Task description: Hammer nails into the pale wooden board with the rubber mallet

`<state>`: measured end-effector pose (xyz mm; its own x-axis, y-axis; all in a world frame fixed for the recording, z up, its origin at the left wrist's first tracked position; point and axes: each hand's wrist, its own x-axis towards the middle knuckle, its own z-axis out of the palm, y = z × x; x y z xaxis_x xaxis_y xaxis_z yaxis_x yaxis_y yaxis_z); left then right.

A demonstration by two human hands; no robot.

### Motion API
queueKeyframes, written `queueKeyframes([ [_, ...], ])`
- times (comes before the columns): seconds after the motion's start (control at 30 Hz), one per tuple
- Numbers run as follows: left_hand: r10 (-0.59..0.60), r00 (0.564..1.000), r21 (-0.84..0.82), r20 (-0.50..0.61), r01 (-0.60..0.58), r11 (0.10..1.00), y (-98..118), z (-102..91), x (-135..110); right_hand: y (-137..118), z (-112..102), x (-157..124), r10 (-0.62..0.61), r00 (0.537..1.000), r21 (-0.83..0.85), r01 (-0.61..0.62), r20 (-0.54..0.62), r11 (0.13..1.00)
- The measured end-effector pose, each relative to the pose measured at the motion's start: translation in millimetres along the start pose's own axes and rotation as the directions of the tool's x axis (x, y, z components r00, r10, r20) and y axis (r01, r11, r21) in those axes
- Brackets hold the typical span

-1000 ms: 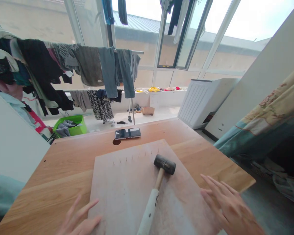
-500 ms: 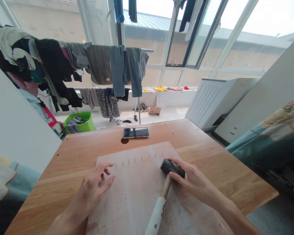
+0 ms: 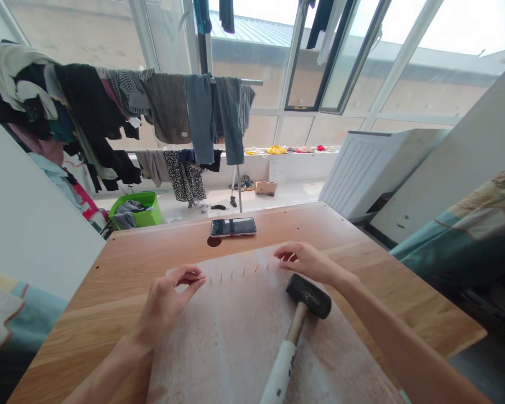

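A pale wooden board (image 3: 219, 331) lies on the table with a row of thin nails (image 3: 231, 274) standing upright along its far edge. My left hand (image 3: 168, 297) has thumb and forefinger closed at the left end of the row, where the fingertips cover the end nail. At the right end, my right hand (image 3: 305, 261) pinches around the other end nail, also hidden by fingers. A mallet with a black head (image 3: 309, 295) and a white-wrapped handle lies on the board's right side, below my right hand and untouched.
A phone (image 3: 233, 226) lies beyond the board, near a round dark hole (image 3: 214, 241) in the wooden table (image 3: 88, 314). Past the table are a clothes rack with laundry (image 3: 168, 106), a green basket (image 3: 149, 216) and a white ribbed cabinet (image 3: 353, 168).
My right hand has let go of the mallet head and moved up to the row's right end. The mallet lies further right. My left fingers have closed at the left end nail.
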<state>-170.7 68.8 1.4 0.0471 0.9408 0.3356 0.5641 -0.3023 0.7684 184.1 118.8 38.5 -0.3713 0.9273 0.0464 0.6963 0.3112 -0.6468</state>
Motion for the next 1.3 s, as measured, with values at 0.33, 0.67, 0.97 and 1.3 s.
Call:
queueKeyframes([
  [0.33, 0.010, 0.996, -0.020, 0.093, -0.008, 1.000, 1.8, 15.8, 5.0, -21.4, 10.2, 7.5, -0.107, 0.993, -0.111, 0.112, 0.054, 0.987],
  [0.67, 0.072, 0.996, -0.007, 0.048, -0.072, 0.997, 9.3, 23.6, 7.6, -41.0, 17.0, 12.5, -0.116, 0.990, -0.192, 0.129, 0.077, 0.973],
  [0.97, 0.091, 0.993, -0.007, 0.081, -0.091, 0.996, 20.4, 32.8, 11.3, -60.7, 32.8, 18.1, -0.126, 0.989, -0.220, 0.140, 0.078, 0.965],
  [1.3, 0.123, 0.980, -0.027, 0.157, -0.120, 0.992, 21.0, 57.7, 18.3, -73.5, 44.4, 20.6, -0.126, 0.989, -0.148, 0.137, 0.079, 0.979],
])
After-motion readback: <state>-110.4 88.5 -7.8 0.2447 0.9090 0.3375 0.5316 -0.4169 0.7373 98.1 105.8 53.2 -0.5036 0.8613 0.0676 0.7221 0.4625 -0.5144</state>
